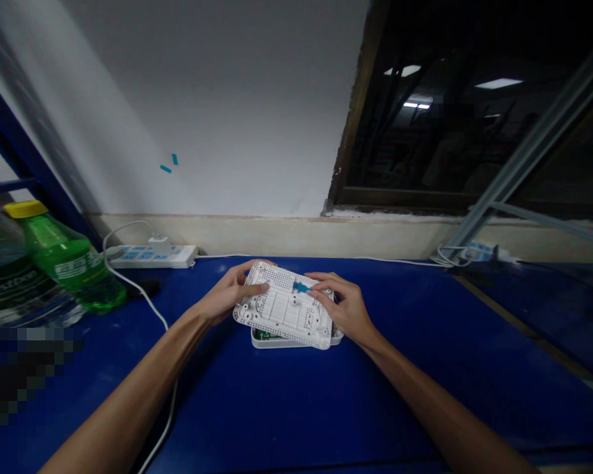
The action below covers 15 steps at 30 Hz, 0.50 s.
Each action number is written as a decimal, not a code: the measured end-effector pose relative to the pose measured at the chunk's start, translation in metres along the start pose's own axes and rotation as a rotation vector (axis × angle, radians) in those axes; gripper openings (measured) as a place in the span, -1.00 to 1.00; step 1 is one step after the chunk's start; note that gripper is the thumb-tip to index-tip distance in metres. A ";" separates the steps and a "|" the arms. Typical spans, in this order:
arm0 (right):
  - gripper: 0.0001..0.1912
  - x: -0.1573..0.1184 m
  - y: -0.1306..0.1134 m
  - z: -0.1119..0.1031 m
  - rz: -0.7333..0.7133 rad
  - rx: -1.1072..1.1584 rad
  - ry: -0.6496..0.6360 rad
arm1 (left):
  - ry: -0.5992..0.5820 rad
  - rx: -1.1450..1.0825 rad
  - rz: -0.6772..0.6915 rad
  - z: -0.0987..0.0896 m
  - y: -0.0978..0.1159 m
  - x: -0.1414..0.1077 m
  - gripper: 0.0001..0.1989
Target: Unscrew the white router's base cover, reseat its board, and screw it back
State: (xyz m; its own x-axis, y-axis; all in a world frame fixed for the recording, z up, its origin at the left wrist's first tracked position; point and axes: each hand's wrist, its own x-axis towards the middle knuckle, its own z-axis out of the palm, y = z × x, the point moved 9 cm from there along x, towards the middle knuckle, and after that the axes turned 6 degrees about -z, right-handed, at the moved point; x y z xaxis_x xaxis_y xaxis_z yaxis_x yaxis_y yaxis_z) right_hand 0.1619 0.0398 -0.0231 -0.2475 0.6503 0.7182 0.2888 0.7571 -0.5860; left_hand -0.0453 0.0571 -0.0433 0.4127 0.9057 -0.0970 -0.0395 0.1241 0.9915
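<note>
Left hand (pixel 240 289) — on white panel (pixel 281 309)

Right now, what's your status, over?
Left hand holding white perforated panel; right hand pinching small blue piece at its face. White tray partly underneath. White cable passes under left forearm.

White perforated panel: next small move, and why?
I'd probably press the blue piece against the white perforated panel with the right hand. Its fingertips are at that piece, and the left hand grips the panel's edge. The panel sits askew over the shallow tray, so seating it looks premature.
</note>
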 end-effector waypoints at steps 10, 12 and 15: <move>-0.55 -0.001 0.029 0.010 0.190 0.151 -0.075 | -0.018 -0.165 0.050 0.000 0.017 -0.005 -0.34; -0.49 -0.001 0.030 0.014 0.192 0.148 -0.117 | -0.085 -0.266 0.119 0.006 0.026 -0.010 -0.33; -0.68 -0.002 0.031 0.015 0.182 0.120 -0.113 | -0.176 -0.342 0.217 0.017 0.036 -0.016 -0.24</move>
State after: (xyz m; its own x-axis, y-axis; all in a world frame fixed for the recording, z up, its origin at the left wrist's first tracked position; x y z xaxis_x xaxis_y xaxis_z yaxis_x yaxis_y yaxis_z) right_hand 0.1572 0.0624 -0.0482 -0.3056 0.7743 0.5541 0.2278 0.6245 -0.7471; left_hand -0.0379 0.0408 -0.0045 0.5093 0.8463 0.1561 -0.4294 0.0927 0.8983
